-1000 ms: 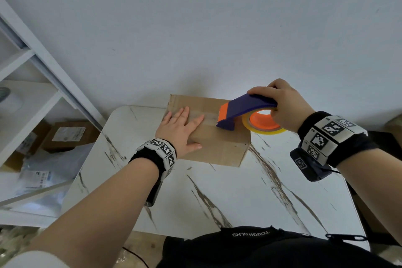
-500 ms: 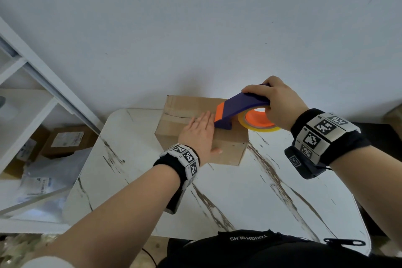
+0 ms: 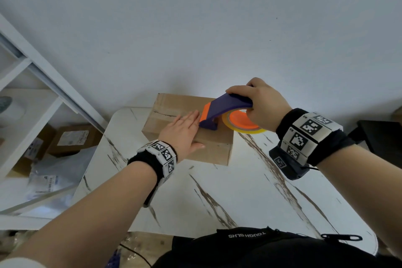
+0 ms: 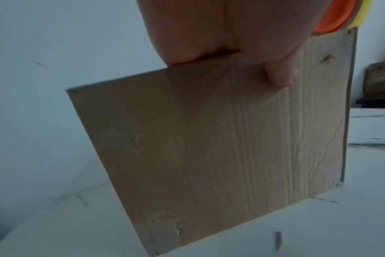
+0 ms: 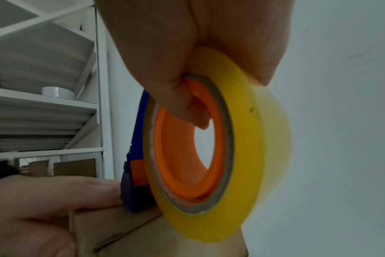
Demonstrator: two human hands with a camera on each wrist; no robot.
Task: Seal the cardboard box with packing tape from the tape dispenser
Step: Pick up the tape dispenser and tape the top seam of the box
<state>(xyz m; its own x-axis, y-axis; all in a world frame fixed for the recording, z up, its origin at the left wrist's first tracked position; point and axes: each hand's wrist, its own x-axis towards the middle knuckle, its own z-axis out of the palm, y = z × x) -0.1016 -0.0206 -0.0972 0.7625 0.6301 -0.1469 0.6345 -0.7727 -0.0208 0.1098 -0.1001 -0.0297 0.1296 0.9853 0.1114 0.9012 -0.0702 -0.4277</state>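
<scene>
Flanking table (image 3: 250, 191), shelving (image 3: 26, 85), parcels (image 3: 71, 139)

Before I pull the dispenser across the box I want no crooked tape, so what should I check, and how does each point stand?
1. Box flat on the table: ok, its base sits on the top.
2. Left hand steadying the box: ok, fingers flat on the lid, thumb over the near edge.
3. Right hand grip on the dispenser: ok, fingers wrap the handle.
4. Dispenser nose on the lid: ok, it touches near the right end.
5. Tape end stuck down: cannot tell, the nose hides it.
6. Path clear: not ok, left fingertips lie right beside the nose.
</scene>
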